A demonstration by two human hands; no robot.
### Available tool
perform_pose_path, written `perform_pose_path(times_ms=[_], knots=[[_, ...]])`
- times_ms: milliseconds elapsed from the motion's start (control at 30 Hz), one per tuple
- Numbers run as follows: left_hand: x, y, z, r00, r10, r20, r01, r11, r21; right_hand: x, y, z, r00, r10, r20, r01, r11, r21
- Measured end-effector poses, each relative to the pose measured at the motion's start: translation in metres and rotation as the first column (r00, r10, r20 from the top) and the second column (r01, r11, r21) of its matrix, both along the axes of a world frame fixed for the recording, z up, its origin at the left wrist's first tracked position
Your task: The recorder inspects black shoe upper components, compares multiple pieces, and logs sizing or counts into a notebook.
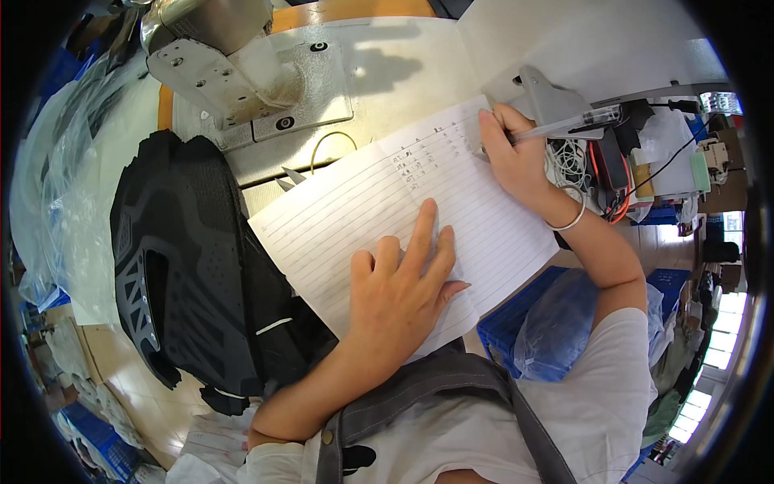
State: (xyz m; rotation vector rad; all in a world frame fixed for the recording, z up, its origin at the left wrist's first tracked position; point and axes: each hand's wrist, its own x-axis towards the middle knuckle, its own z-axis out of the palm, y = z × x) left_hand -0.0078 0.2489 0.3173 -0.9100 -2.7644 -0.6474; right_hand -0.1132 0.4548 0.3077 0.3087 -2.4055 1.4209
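Observation:
A lined white paper booklet (322,242) lies tilted across the sewing table in front of me, with rows of dark handwriting near its upper right. My left hand (399,286) rests on the lower part of the page, its index finger stretched toward the writing and the other fingers apart or slightly bent. In my right hand (516,165), a clear-barrelled pen (576,123) is gripped at the page's upper right edge. The pen's tip is mostly hidden by my fingers. To the left of the paper sits a black moulded piece with grey patterned panels (189,250), touched by neither hand.
A sewing machine (214,68) stands at the far left of the white tabletop (403,48). Pointed metal tips (290,177) show beside the paper. Cables (568,165) and small items crowd the right side. A blue crate (504,319) with clear plastic stands below right; plastic bags (72,185) hang left.

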Motion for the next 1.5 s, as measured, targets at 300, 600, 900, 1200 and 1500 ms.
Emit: perform_pose_path(times_ms=[300, 600, 900, 1200, 1500], knots=[[0.0, -0.001, -0.001, 1.0, -0.003, 0.004, 0.003, 1.0, 0.009, -0.002, -0.004, 0.002, 1.0, 0.015, -0.013, -0.014, 0.998, 0.06], [-0.001, -0.001, -0.001, 1.0, 0.002, 0.001, -0.002, 1.0, 0.006, -0.005, 0.002, 0.0, 0.999, 0.039, 0.0, -0.039, 0.997, 0.065], [0.025, -0.035, 0.05, 0.999, 0.018, 0.037, -0.018, 1.0, -0.004, 0.002, 0.006, -0.006, 0.99, -0.018, -0.137, 0.026, 0.998, 0.061], [0.019, -0.128, 0.058, 0.78, 0.608, -0.149, -0.611, 0.687, -0.394, -0.004, 0.006, -0.003, 0.989, 0.131, -0.062, -0.131, 0.991, 0.008], [0.001, -0.159, 0.064, 0.815, 0.567, 0.123, -0.549, 0.822, -0.154, -0.001, 0.01, -0.008, 0.987, 0.13, -0.094, -0.126, 0.991, 0.039]])
